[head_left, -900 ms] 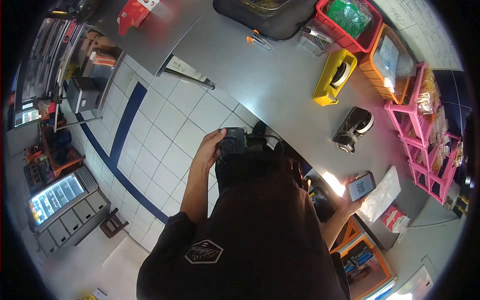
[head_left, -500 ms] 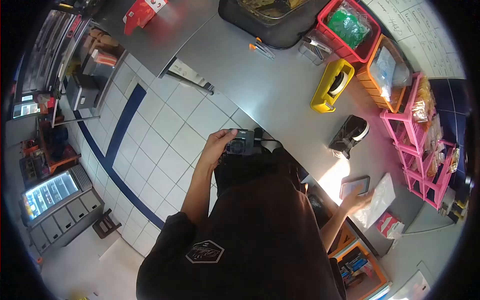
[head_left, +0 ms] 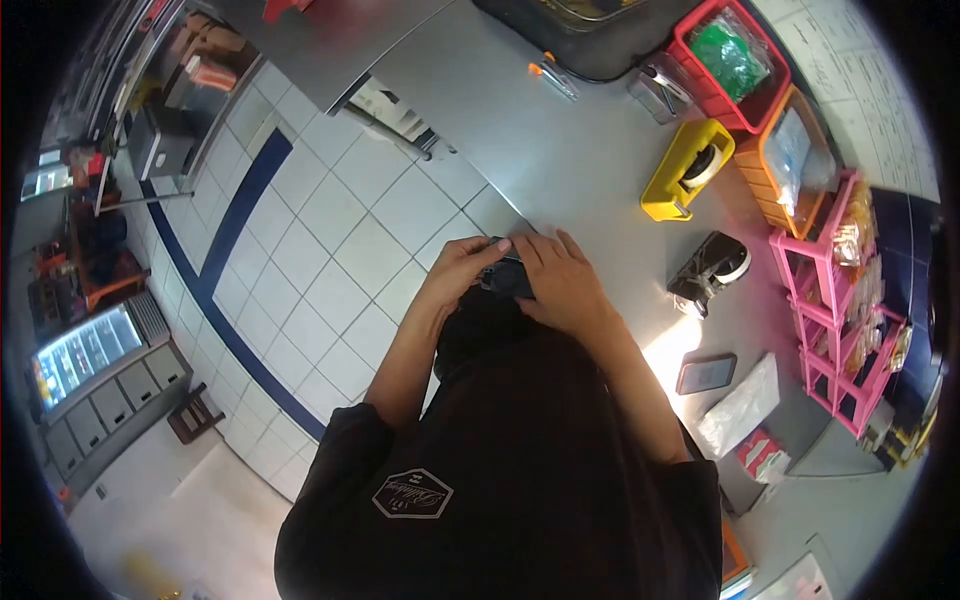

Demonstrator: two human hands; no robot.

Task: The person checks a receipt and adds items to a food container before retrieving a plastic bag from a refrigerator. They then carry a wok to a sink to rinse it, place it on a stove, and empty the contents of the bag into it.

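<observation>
In front of my waist, my left hand (head_left: 462, 272) grips a small dark box-shaped device (head_left: 508, 276), thumb on its top edge. My right hand (head_left: 567, 284) is at the device's other side, fingers bent over it. Between them the hands cover much of the device, and its exact kind does not show. On the steel counter to the right lie a phone-like flat device (head_left: 707, 374) and a clear plastic bag (head_left: 742, 408), both apart from my hands.
The steel counter (head_left: 590, 170) carries a yellow tape dispenser (head_left: 687, 172), a black tape dispenser (head_left: 711, 274), a red basket (head_left: 733, 65), an orange basket (head_left: 790, 160) and a pink rack (head_left: 825, 290). White floor tiles (head_left: 330, 240) lie left of the counter's edge.
My right hand has left the plastic bag on the counter and come to the dark device at my waist. The bag now lies beside the phone-like device. My left hand stays on the dark device.
</observation>
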